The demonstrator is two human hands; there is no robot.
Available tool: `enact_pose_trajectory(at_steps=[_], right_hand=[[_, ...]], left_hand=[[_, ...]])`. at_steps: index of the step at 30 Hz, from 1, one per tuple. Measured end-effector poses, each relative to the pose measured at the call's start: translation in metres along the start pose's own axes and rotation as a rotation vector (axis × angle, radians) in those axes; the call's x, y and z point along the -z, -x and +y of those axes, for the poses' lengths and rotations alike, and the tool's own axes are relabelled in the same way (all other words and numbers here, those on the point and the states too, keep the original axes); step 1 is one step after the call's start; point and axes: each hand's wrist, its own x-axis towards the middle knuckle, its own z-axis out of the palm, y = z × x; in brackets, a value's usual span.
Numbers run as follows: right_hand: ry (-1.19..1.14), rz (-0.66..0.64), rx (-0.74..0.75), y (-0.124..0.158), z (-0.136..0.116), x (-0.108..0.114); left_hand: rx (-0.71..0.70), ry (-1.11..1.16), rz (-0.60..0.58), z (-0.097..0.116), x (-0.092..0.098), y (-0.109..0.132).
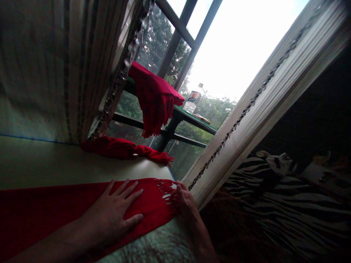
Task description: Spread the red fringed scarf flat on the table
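Observation:
A red scarf (60, 208) lies stretched out across a pale table (41, 160), its fringed end toward the window. My left hand (119, 208) rests flat on the scarf with the fingers spread. At the fringe, my right hand (185, 199) has its fingers bent and pinched on some of the strands. Just beyond, a bunched red scarf (117, 148) lies along the table's far side. Another red scarf (156, 93), folded, hangs over the window ledge with its fringe down.
A clear plastic bottle (190, 106) and a small flat object (202, 118) stand on the green ledge (207, 126). Curtains with beaded edging hang at the left (82, 73) and right (246, 120) of the barred window. Zebra-striped fabric (274, 186) is at the right.

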Motion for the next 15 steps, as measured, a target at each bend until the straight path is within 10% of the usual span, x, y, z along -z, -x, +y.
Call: enact_pose_trajectory(at_steps=[9,15], right_hand=[[0.220,0.298,-0.179,0.000,0.014,0.014],[0.104,0.163,-0.009,-0.001,0.000,0.004]], left_hand=[[-0.027,0.037,0.045,-0.004,-0.003,0.000],[-0.027,0.054,0.044,-0.002,-0.001,0.002]])
